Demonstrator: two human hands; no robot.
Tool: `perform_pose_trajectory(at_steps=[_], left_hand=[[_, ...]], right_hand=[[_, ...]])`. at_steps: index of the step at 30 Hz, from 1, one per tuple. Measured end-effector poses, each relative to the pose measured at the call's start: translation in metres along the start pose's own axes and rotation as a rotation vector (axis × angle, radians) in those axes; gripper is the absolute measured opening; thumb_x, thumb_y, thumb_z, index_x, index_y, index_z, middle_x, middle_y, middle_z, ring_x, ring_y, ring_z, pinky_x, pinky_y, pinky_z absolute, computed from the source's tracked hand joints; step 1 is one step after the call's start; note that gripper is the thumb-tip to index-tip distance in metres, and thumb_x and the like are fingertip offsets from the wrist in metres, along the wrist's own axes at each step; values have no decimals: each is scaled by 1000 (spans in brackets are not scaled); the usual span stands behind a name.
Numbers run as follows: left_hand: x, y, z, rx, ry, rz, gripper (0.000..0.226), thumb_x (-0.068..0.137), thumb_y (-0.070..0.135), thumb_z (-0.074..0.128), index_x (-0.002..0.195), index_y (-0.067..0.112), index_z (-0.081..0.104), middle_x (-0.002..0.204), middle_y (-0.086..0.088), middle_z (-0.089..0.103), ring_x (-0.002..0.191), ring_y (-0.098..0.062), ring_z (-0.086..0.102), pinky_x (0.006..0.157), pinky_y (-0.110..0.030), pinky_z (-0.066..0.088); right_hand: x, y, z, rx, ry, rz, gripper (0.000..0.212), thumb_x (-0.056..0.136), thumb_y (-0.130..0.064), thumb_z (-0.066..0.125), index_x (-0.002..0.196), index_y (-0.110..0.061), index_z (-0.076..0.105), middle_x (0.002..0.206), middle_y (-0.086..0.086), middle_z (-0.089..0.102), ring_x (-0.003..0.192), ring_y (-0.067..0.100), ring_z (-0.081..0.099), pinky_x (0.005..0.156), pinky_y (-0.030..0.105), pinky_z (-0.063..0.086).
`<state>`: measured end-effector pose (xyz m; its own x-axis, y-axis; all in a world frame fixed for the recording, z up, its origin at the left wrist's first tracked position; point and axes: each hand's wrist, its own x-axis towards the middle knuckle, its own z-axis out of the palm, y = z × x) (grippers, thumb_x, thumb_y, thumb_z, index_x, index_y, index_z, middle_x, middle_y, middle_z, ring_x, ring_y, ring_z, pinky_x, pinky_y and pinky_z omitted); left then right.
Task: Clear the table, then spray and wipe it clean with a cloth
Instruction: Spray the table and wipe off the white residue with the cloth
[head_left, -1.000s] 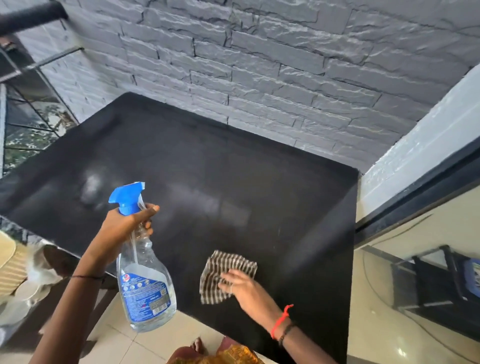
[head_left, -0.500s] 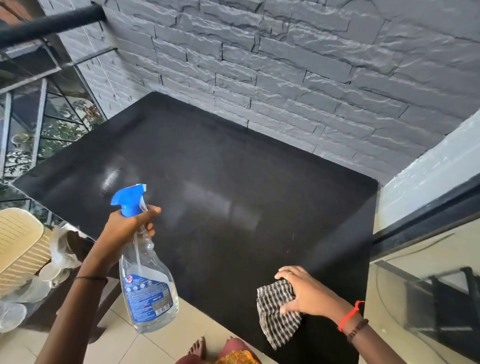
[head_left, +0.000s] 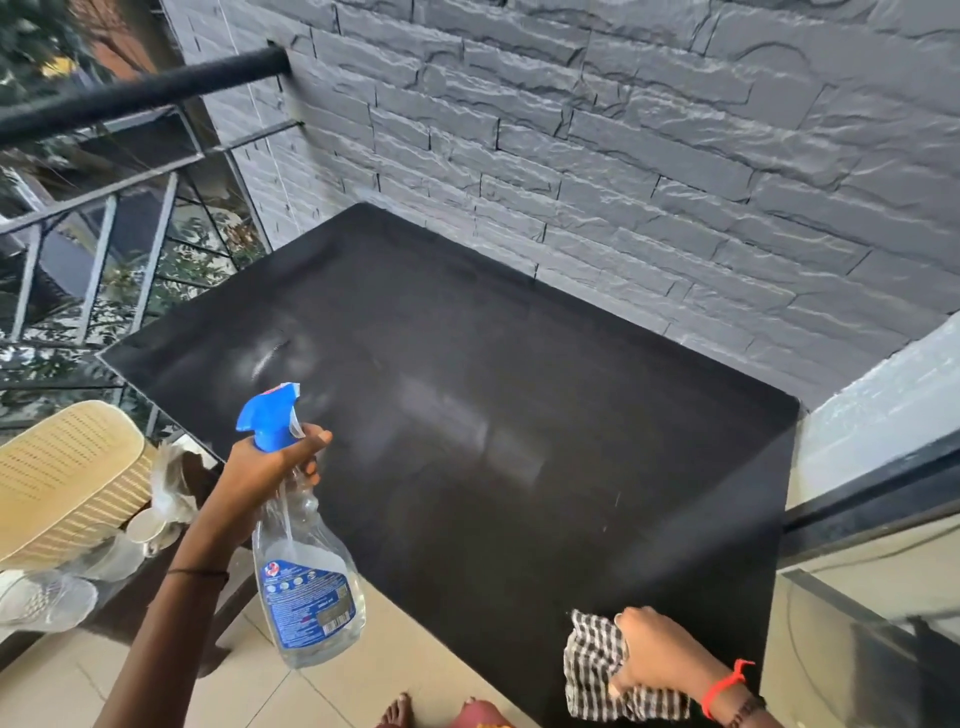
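Looks smooth and dark on the table (head_left: 571, 519), mostly matt with a faint hazy sheen near the middle. Shows clear glossy plastic in the spray bottle (head_left: 304, 587), opaque blue plastic in its trigger head (head_left: 270, 415), and soft woven checked fabric in the cloth (head_left: 592, 670). Reads as rough matt grey stone on the wall (head_left: 675, 156), dull black metal on the railing (head_left: 130, 98), ribbed beige plastic on the chair (head_left: 67, 478) and smooth shiny tile on the floor (head_left: 332, 691).

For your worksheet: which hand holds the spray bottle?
The left hand, gripping the blue-topped spray bottle; the right hand grips the checked cloth.
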<state>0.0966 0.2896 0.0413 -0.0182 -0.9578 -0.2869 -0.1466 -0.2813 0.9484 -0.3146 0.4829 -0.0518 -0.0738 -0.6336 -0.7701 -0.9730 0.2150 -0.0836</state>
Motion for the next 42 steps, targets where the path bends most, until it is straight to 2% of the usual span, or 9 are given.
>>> perform_pose_trajectory(at_steps=[7,11,15,21,25,30,33,38,42], left_hand=[[-18,-4,-16,-29,109,97,16,81,13,74,87,24,64,66,-4,60,53,-11,58,57,-24,53],[-32,-4,-37,-45,128,135,23,83,15,72,104,20,61,79,-9,60,74,-21,59,76,-39,50],[-41,-4,-67,-53,159,166,32,86,14,68,115,16,56,94,-14,60,87,-24,59,85,-42,48],[-43,-10,-131,-163,215,169,41,86,5,65,123,17,51,94,-19,60,88,-27,59,78,-33,52],[-43,-16,-186,-146,319,205,39,84,9,68,114,30,54,84,-4,62,77,-14,61,74,-25,51],[-37,-23,-262,-181,410,249,42,83,2,68,118,21,53,80,-2,59,74,-12,59,75,-24,49],[-28,-28,-309,-170,499,260,47,83,-2,66,122,18,48,77,-1,56,65,0,58,65,-8,47],[-19,-46,-366,-177,616,218,37,84,-3,65,111,9,44,86,-9,48,77,-18,48,78,-35,40],[-4,-56,-393,-167,719,188,39,86,1,66,119,-5,47,98,-13,52,88,-22,50,76,-29,43]], right_hand=[[-15,-3,-39,481,-108,-101,31,49,-36,82,74,-23,71,76,-13,74,76,4,69,65,12,51],[-20,-33,-68,782,-192,-196,34,63,-24,86,94,-16,76,96,2,76,90,13,72,76,20,54],[-10,-82,-86,979,-298,-302,40,70,-18,83,106,-6,72,107,13,73,98,22,70,79,25,55],[18,-201,-106,1065,-358,-400,48,66,-25,86,108,-8,71,112,12,71,108,24,67,99,35,51],[35,-293,-116,1145,-418,-481,45,70,-20,83,110,-6,70,114,15,70,108,26,67,86,31,56],[58,-400,-125,1281,-474,-477,45,68,-15,84,108,-1,70,112,21,69,105,30,67,88,39,56],[74,-460,-130,1323,-506,-511,38,69,-13,82,104,-2,72,108,18,71,99,27,70,88,39,56],[93,-539,-142,1322,-554,-501,30,72,-11,79,100,-2,74,104,18,72,92,26,72,77,36,59],[110,-589,-150,1264,-559,-473,31,68,-11,81,97,-1,75,101,18,73,89,26,73,81,39,59]])
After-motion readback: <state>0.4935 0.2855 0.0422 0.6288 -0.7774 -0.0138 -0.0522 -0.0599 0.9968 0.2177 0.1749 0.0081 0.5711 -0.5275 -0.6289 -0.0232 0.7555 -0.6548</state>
